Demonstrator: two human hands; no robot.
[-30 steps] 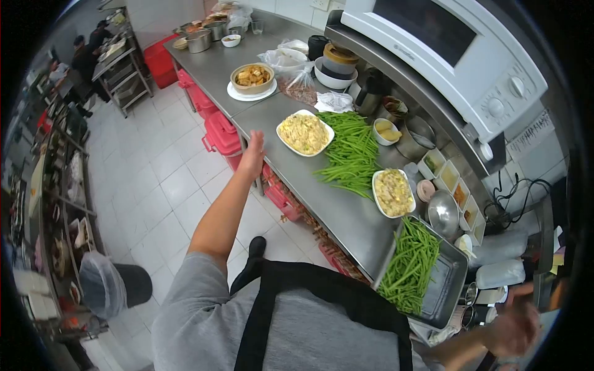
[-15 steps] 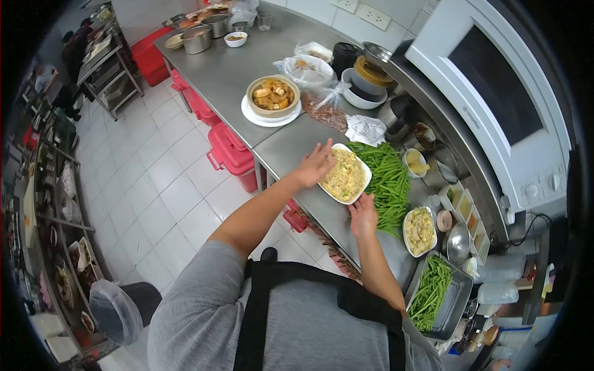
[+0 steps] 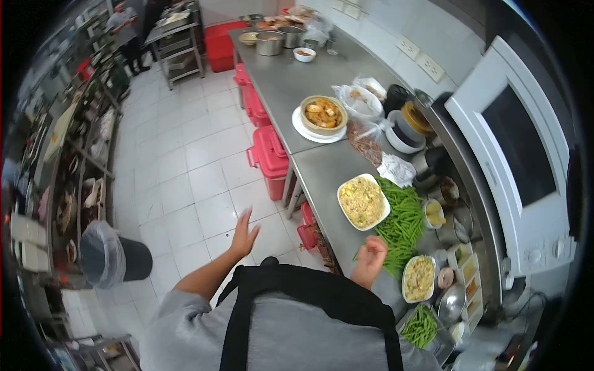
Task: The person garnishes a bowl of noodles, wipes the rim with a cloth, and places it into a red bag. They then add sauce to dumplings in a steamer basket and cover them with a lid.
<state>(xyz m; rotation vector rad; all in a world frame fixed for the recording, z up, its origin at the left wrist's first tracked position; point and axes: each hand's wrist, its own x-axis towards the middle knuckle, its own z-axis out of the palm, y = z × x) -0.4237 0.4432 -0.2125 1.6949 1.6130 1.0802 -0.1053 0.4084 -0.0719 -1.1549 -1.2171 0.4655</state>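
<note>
A white dish of fried rice (image 3: 364, 201) rests on the steel counter, and neither hand touches it. My left hand (image 3: 245, 237) hangs in the air over the floor, left of the counter edge, its fingers spread with nothing in them. Just below the dish is my right hand (image 3: 370, 260), its fingers curled in and no object showing in them. Beside that hand lies a pile of green beans (image 3: 401, 224). A second white dish of fried rice (image 3: 419, 279) stands to its lower right.
A clay pot of food (image 3: 323, 115) sits on a white plate further along the counter (image 3: 281, 86). A white microwave (image 3: 516, 148) stands at the right. Red lidded bins (image 3: 270, 151) are under the counter; a grey trash bin (image 3: 133, 258) is on the floor. Another person (image 3: 125, 31) stands far off.
Both hands have let go of the fried rice dish. My left hand has swung left, off the counter; my right has drawn back and its fingers have curled. The view has turned left.
</note>
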